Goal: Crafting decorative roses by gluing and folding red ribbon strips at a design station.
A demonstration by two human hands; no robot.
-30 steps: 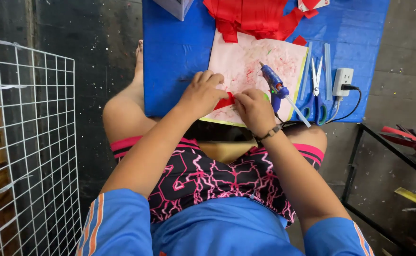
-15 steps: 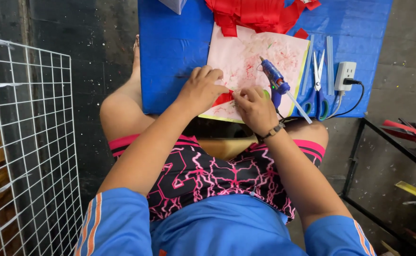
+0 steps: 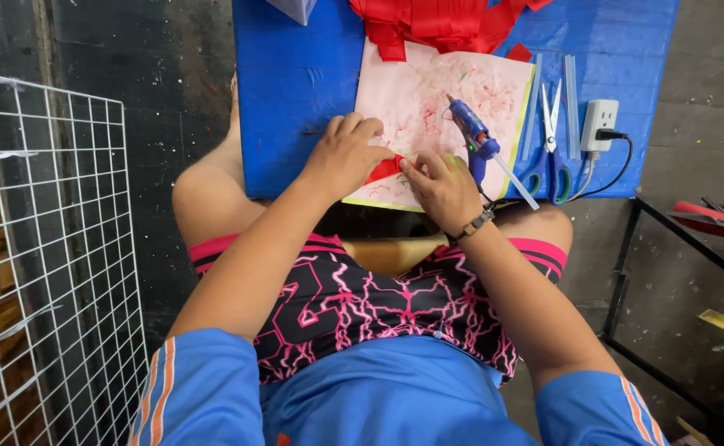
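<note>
A small red ribbon piece point(image 3: 384, 169) lies near the front edge of a pink stained work mat point(image 3: 428, 107), pinched between both hands. The left hand point(image 3: 344, 157) is curled over it from the left, fingers bent and closed down on its upper left part; the right hand point(image 3: 443, 188) meets it from the right, fingertips pressed together against the piece's right end, a bracelet point(image 3: 476, 225) at the wrist. Both hands are closed on the piece and hold no tool. Only a folded red triangle shows between the fingers; the rest is covered, so the shape of the fold cannot be told. Judged from this, the piece is partway through being folded or pressed, not yet set aside. Just right of the right hand a blue glue gun point(image 3: 473, 136) rests on the mat, nozzle toward the far side, a clear glue stick point(image 3: 516, 183) projecting from its rear; it is untouched. Further right lie blue-handled scissors point(image 3: 550, 140) and two spare glue sticks point(image 3: 571, 103), then a white power socket point(image 3: 599, 124) with a black plug and cord. At the mat's far edge sits a heap of red ribbon strips point(image 3: 436, 21), apparently unworked stock. All rests on a blue table surface point(image 3: 296, 91). The person sits behind it, knees under the table edge. A white wire grid panel point(image 3: 40, 272) stands at the left, well apart.
</note>
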